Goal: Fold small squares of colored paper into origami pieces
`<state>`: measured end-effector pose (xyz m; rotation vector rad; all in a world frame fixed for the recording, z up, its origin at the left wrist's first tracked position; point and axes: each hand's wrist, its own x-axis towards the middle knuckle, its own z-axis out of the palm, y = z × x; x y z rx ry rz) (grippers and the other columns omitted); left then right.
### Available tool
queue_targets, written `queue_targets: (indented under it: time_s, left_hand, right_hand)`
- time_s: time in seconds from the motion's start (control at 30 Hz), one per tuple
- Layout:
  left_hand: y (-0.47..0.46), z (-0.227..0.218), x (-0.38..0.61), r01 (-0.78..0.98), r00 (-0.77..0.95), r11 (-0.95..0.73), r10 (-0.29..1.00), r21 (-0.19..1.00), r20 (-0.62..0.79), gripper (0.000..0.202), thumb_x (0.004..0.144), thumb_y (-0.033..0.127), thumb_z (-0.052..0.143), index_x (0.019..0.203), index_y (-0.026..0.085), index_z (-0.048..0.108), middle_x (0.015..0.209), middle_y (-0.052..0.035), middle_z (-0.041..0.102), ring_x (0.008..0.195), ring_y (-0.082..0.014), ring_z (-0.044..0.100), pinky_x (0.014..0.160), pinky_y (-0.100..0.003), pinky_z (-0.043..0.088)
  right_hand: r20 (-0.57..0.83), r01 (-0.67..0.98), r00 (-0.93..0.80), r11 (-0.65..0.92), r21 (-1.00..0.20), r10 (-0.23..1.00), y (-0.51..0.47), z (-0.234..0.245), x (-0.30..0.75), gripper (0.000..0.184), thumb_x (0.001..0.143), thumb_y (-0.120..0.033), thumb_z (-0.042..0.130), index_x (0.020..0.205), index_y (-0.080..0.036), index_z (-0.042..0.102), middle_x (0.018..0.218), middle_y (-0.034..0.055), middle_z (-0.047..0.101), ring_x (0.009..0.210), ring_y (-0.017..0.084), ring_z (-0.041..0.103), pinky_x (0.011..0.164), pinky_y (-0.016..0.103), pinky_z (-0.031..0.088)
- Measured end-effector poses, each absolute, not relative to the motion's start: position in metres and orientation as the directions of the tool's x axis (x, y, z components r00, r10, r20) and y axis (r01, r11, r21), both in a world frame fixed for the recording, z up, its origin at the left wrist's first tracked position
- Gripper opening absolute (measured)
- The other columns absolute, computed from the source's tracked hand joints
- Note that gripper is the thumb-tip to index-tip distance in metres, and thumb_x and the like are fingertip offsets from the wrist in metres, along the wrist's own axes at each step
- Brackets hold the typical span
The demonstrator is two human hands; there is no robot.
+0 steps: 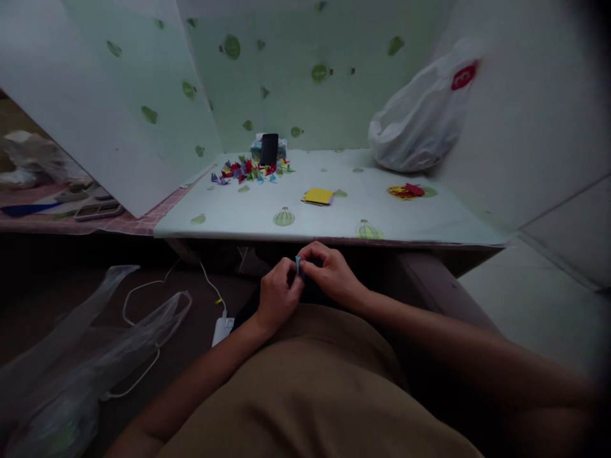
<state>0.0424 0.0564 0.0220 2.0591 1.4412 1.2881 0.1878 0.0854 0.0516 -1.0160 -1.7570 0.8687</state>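
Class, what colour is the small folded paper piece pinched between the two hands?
Light blue: the small folded paper piece shows best, though dimly, in the head view.

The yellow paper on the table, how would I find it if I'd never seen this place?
Start at the pale table printed with green shapes. Near its middle, between the heap of small colourful folded pieces at the back and the red-and-yellow scraps on the right, lies the yellow paper stack. It alone is flat, square and plain yellow.

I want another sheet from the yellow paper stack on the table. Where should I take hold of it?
Probably pinch the top sheet at the near corner of the yellow paper stack, coming from the front edge of the table: it lies flat, its near side open, nothing crowding it.
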Motion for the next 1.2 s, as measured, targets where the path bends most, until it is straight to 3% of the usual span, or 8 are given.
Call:
queue_targets:
  time_s: [0.3, 0.43, 0.57, 0.73, 0.93, 1.2]
  left_hand:
    - [0.057, 0.028, 0.044, 0.377, 0.064, -0.4, 0.911, 0.835, 0.407, 0.014, 0.085, 0.025, 0.058, 0.075, 0.019, 0.051, 0.064, 0.0047, 0.049, 0.059, -0.0106, 0.045, 0.058, -0.023, 0.035]
    - [0.061, 0.03, 0.043, 0.116, 0.049, -0.291, 0.957, 0.95, 0.287, 0.013, 0.086, 0.03, 0.058, 0.081, 0.018, 0.054, 0.07, 0.0022, 0.058, 0.064, -0.0127, 0.056, 0.061, -0.024, 0.044]
    - [0.064, 0.036, 0.041, -0.071, 0.068, -0.173, 0.982, 0.982, 0.177, 0.016, 0.082, 0.032, 0.061, 0.079, 0.017, 0.056, 0.069, 0.0018, 0.06, 0.062, -0.0127, 0.059, 0.061, -0.024, 0.049]
    - [0.066, 0.043, 0.041, -0.114, 0.08, -0.155, 0.983, 0.981, 0.165, 0.019, 0.081, 0.034, 0.063, 0.078, 0.016, 0.058, 0.066, 0.0023, 0.059, 0.059, -0.0116, 0.058, 0.058, -0.023, 0.05]
    - [0.07, 0.043, 0.044, -0.151, 0.037, -0.185, 0.981, 0.971, 0.192, 0.021, 0.082, 0.035, 0.065, 0.089, 0.016, 0.058, 0.075, -0.0001, 0.065, 0.064, -0.012, 0.06, 0.06, -0.024, 0.05]
    - [0.074, 0.046, 0.042, -0.159, 0.014, -0.211, 0.976, 0.964, 0.216, 0.02, 0.085, 0.034, 0.064, 0.089, 0.015, 0.06, 0.069, 0.0013, 0.063, 0.059, -0.0094, 0.055, 0.058, -0.022, 0.044]
  right_hand:
    - [0.271, 0.178, -0.248, 0.318, -0.931, 0.93, 0.085, 0.058, 0.188, 0.008, 0.074, -0.018, 0.055, 0.077, -0.016, 0.062, 0.076, 0.0009, 0.061, 0.072, 0.014, 0.053, 0.066, 0.027, 0.042]
    - [0.267, 0.149, -0.254, 0.311, -0.939, 0.929, 0.088, 0.057, 0.189, 0.007, 0.076, -0.021, 0.056, 0.079, -0.016, 0.061, 0.073, -0.0002, 0.059, 0.068, 0.013, 0.052, 0.062, 0.025, 0.042]
    - [0.312, 0.146, -0.25, 0.354, -0.924, 0.917, 0.092, 0.058, 0.191, 0.012, 0.076, -0.021, 0.061, 0.088, -0.016, 0.061, 0.078, -0.0001, 0.061, 0.071, 0.013, 0.054, 0.065, 0.025, 0.043]
    - [0.286, 0.18, -0.257, 0.336, -0.924, 0.923, 0.093, 0.066, 0.194, 0.014, 0.081, -0.027, 0.058, 0.075, -0.015, 0.062, 0.067, -0.0005, 0.06, 0.063, 0.012, 0.052, 0.06, 0.025, 0.041]
    - [0.235, 0.091, -0.259, 0.266, -0.96, 0.937, 0.091, 0.072, 0.194, 0.015, 0.081, -0.03, 0.061, 0.074, -0.017, 0.06, 0.063, -0.0015, 0.06, 0.058, 0.013, 0.055, 0.058, 0.026, 0.043]
    - [0.18, -0.012, -0.34, 0.187, -0.982, 0.923, 0.087, 0.075, 0.193, 0.019, 0.084, -0.033, 0.061, 0.074, -0.017, 0.059, 0.063, -0.0011, 0.062, 0.059, 0.013, 0.058, 0.059, 0.026, 0.044]
